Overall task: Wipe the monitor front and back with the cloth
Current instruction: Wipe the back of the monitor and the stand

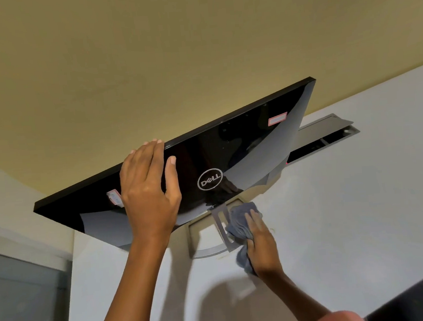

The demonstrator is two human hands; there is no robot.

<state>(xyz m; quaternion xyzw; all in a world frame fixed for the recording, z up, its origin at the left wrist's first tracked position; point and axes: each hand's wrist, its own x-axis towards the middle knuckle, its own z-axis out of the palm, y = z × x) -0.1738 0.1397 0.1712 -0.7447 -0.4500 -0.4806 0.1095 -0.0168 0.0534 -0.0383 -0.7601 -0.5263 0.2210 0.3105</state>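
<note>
White desk (350, 212) under the monitor stand's grey base (208, 251).

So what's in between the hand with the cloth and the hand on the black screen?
In the head view, the thin grey metal stand neck rises between the right hand, gripping the crumpled blue-grey cloth, and the left hand on the glossy black monitor.
</note>
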